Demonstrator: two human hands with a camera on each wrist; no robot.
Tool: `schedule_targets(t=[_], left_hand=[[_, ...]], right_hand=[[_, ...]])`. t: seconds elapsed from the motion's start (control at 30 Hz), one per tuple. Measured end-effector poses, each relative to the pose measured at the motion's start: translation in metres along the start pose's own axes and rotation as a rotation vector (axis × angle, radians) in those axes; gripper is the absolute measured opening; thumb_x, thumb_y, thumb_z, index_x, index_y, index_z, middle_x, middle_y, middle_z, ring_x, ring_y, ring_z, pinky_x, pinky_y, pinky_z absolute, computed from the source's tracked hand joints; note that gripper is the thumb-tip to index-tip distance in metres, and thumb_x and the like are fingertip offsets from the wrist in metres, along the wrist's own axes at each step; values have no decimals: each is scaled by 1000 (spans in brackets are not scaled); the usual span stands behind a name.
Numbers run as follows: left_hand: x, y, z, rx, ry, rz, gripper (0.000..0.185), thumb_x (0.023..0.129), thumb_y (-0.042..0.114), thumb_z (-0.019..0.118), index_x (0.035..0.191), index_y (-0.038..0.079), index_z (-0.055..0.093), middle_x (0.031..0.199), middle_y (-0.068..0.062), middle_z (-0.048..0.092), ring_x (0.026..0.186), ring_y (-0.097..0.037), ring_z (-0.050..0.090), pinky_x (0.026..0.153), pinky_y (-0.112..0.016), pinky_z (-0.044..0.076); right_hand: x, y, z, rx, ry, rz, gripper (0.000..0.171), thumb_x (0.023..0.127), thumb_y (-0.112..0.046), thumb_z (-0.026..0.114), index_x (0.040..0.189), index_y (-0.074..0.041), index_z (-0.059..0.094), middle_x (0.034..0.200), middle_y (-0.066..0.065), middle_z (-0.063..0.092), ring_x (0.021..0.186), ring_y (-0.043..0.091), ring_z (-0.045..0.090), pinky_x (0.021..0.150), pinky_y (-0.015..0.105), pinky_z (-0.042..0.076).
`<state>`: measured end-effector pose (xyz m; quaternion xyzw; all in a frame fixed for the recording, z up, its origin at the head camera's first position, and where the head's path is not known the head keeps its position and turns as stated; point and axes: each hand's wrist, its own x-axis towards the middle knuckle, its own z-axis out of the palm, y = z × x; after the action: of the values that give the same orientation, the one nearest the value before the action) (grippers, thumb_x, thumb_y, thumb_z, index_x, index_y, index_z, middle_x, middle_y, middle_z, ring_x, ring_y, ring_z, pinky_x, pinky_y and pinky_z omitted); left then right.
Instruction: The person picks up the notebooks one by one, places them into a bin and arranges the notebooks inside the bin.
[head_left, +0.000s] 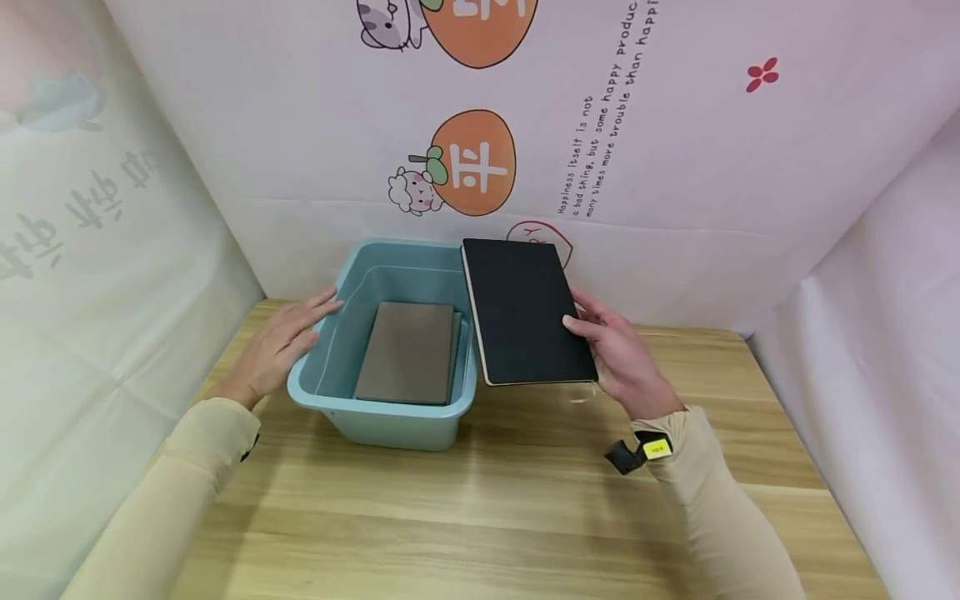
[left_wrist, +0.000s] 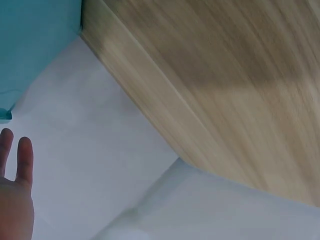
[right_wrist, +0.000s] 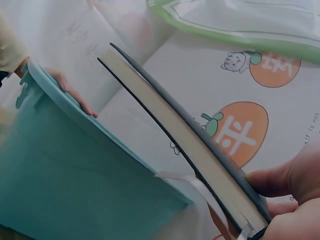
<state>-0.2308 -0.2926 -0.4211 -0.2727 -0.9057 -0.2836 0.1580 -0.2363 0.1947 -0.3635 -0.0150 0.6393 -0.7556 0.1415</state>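
My right hand (head_left: 626, 354) grips a black notebook (head_left: 528, 312) by its right edge, thumb on the cover. In the right wrist view the notebook (right_wrist: 187, 137) appears edge-on, its cream pages between dark covers, with a pale ribbon hanging below. It is held up over the right rim of a blue-green plastic bin (head_left: 390, 425). Inside the bin lies a grey-brown book (head_left: 408, 350), on top of a darker one mostly hidden beneath it. My left hand (head_left: 277, 342) rests with extended fingers on the bin's left rim; the left wrist view catches only part of that hand (left_wrist: 17, 190).
The bin stands on a wood-grain table (head_left: 525, 500), near its back edge. White printed cloth (head_left: 300, 108) hangs behind the table and along both sides. A black strap with a yellow label (head_left: 657, 449) sits on my right wrist.
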Motion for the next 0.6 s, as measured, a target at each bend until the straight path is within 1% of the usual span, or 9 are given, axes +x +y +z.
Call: schedule_targets(t=[0.17, 0.27, 0.37, 0.5, 0.6], left_hand=[[1, 1, -1, 1, -2, -2, 48, 106, 17, 43, 153, 17, 49, 168, -8, 32, 146, -44, 36, 112, -63, 29], [2, 1, 0, 0, -2, 1, 48, 106, 17, 43, 153, 16, 48, 167, -10, 34, 146, -43, 37, 113, -63, 28], [3, 0, 0, 3, -4, 7, 48, 106, 16, 43, 154, 16, 48, 166, -10, 36, 147, -42, 37, 114, -62, 28], [3, 0, -1, -2, -10, 2, 48, 106, 17, 43, 154, 17, 48, 166, -9, 36, 148, -41, 36, 114, -63, 28], [2, 0, -1, -9, -15, -9, 48, 106, 17, 43, 154, 18, 47, 167, -10, 35, 148, -41, 35, 114, -63, 28]], right_hand=[[3, -2, 15, 16, -22, -1, 59, 107, -11, 51, 161, -20, 32, 125, -2, 52, 111, 10, 61, 90, 23, 56], [5, -3, 24, 34, -26, 4, 60, 107, -11, 50, 162, -21, 29, 127, -2, 52, 112, 9, 61, 90, 23, 56], [6, -5, 34, 44, -14, 12, 61, 107, -10, 49, 163, -21, 28, 130, -3, 51, 113, 9, 60, 91, 21, 55], [9, -7, 49, 65, 1, 25, 60, 106, -9, 49, 161, -21, 31, 130, -3, 53, 112, 9, 61, 89, 22, 55], [10, -8, 59, 92, -6, 21, 58, 106, -8, 50, 160, -20, 35, 127, -2, 56, 106, 9, 65, 86, 25, 58]])
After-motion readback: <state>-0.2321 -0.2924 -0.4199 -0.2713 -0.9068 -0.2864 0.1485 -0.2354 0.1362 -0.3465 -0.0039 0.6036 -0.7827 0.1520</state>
